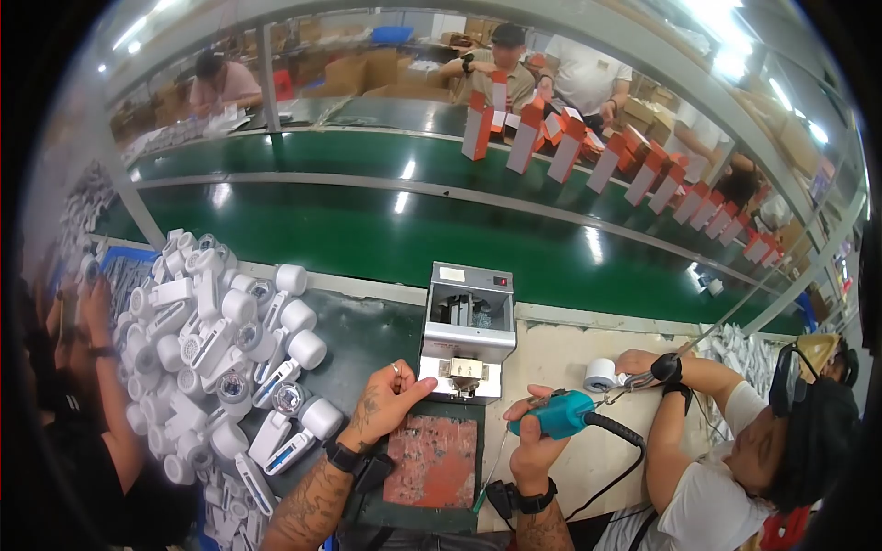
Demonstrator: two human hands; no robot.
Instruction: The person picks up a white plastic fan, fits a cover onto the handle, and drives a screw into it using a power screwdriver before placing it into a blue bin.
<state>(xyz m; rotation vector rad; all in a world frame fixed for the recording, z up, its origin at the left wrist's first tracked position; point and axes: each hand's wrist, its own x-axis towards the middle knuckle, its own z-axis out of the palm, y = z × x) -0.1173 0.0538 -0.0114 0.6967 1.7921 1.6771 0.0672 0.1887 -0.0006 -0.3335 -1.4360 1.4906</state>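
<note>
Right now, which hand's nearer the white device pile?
Left: the left hand is just right of the pile; the right hand is farther right, holding the teal tool.

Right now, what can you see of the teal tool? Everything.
The teal tool has a rounded, plastic-looking body, lying roughly crosswise, gripped by the right hand. A black cable, ribbed near the body, leaves its right end; metal hardware meets that end too. It sits above the pale board, right of the red mat. I can't make out its working tip.
</note>
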